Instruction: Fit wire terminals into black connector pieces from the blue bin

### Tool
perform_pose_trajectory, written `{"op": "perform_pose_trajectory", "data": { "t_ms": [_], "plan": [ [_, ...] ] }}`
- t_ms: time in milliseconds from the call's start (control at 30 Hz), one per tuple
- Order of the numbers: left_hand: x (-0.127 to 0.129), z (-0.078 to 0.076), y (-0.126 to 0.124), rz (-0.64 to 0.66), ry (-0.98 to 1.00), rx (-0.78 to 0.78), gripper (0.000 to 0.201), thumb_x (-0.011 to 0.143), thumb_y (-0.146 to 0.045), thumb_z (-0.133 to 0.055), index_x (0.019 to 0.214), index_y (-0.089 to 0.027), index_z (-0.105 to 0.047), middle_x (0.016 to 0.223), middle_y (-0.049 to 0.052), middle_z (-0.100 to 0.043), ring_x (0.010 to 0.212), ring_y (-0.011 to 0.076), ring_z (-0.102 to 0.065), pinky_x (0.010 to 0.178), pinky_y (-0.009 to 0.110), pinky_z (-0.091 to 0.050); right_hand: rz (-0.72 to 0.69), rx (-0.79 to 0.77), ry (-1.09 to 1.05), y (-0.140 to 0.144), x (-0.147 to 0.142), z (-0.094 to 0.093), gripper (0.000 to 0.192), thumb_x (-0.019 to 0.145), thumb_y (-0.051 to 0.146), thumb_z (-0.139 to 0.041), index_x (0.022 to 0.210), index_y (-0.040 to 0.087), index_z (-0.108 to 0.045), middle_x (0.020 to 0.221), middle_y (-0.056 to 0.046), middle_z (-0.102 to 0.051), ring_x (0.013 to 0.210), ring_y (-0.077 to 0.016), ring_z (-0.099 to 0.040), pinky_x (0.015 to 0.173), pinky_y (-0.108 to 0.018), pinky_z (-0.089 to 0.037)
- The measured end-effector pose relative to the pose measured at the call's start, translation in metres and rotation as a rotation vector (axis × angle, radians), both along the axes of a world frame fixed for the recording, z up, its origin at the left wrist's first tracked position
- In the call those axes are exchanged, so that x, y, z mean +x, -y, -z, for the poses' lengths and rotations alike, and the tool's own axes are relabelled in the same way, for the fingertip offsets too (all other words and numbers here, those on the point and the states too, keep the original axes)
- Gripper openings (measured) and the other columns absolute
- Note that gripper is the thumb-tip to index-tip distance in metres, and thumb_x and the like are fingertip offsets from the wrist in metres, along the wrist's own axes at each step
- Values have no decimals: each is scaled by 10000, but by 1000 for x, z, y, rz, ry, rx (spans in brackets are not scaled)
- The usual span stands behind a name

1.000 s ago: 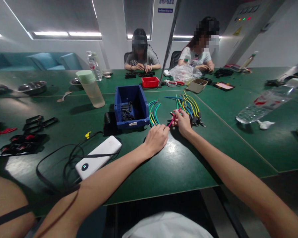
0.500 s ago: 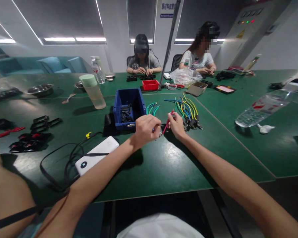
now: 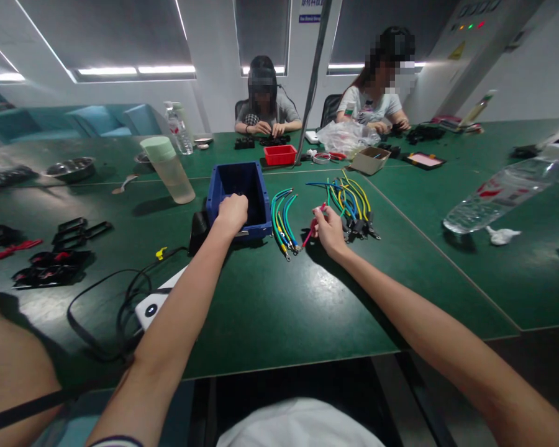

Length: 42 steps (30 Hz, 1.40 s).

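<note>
Blue bin (image 3: pixel 261 205): left hand (image 3: pixel 233 211) moved in, grip unclear; right hand (image 3: pixel 328 230) pinching red wire (image 3: pixel 313 228).

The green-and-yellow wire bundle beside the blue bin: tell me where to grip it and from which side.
Probably pinch the wire bundle at mid-length, coming from above. The wires lie flat on the green table, running near to far, with their metal-tipped ends fanned out at the near end. The blue bin crowds its left side, so approach from the right.
</note>
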<state>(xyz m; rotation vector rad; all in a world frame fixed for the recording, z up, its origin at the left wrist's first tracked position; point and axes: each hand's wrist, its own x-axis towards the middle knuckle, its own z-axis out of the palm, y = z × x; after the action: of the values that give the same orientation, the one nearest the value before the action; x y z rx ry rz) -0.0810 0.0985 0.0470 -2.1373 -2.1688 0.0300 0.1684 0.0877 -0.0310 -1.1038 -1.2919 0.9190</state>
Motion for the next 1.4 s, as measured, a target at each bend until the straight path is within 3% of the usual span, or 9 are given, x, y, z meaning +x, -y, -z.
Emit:
{"op": "perform_pose_trajectory", "data": {
  "t_ms": [167,467,933,1033,1200,1300,1400],
  "plan": [
    [1,8,-2,1,-16,-93,353,784,-66,-443,1065,-78,-656,1013,239,-653,954,332,-640,779,403,-526,-18,0,-8,-1,-1,-1,307,808,518,-537,849,217,-496,513,52,-523,362,-99,-461,347,-202,-367],
    [0,8,-2,0,-44,-77,340,771,-133,-505,1078,-86,-644,1038,222,-648,968,318,-631,808,382,-516,-23,-5,3,1,-2,-3,284,818,499,-525,842,218,-490,494,59,-515,360,-102,-457,351,-206,-371],
    [2,-4,16,80,37,146,224,782,-212,-530,953,-120,-641,939,186,-661,919,325,-634,772,395,-498,-12,-5,30,0,-2,-4,267,821,490,-506,829,224,-484,510,60,-497,384,-110,-463,362,-219,-396],
    [3,-2,31,49,161,245,194,788,-250,-561,937,-167,-654,922,133,-686,915,289,-639,802,386,-492,-13,-15,22,0,-2,-3,257,826,483,-499,827,227,-476,509,56,-510,385,-115,-469,364,-223,-395],
    [15,12,62,-17,628,517,256,817,-276,-566,1033,-178,-662,954,74,-713,869,199,-665,809,311,-506,-10,-1,36,0,-1,-2,254,833,480,-489,818,227,-475,510,56,-512,389,-114,-475,369,-218,-390],
    [30,27,79,48,805,554,250,815,-293,-575,1011,-180,-681,933,58,-720,788,179,-673,743,291,-526,-15,-8,29,1,-1,-2,255,832,482,-492,821,228,-475,516,56,-514,392,-114,-471,375,-218,-390],
    [42,40,92,160,794,567,190,822,-231,-545,929,-184,-694,907,48,-718,790,179,-663,755,299,-518,-10,-20,21,1,-1,-2,257,830,485,-490,826,229,-479,508,63,-493,386,-114,-451,376,-221,-378]
  ]
}}
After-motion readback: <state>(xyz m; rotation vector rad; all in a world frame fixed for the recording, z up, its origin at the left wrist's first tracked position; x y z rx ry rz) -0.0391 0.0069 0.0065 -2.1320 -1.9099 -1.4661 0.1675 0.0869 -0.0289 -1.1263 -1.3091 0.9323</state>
